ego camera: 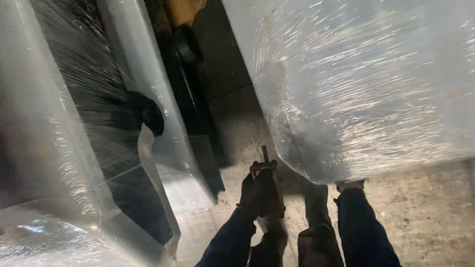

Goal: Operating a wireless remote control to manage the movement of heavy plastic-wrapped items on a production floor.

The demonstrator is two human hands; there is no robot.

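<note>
Nearest, the gloved left hand (256, 193) has its grip closed around a narrow rusty-brown tool (269, 185) that looks stiff, fairly light, and best held along its body as it is now. The right hand (350, 185) lies half hidden beneath the big wrapped load (366, 84), so I cannot tell its grip. That load, above the concrete floor (425, 217), seems heavy, its stretch film slippery and easily torn, as on the farther wrapped bundle (74, 128) at left.

Glossy, crinkled plastic film (366, 84) wraps the load; the tool (269, 185) is rusty metal, the floor (425, 212) rough concrete
</note>
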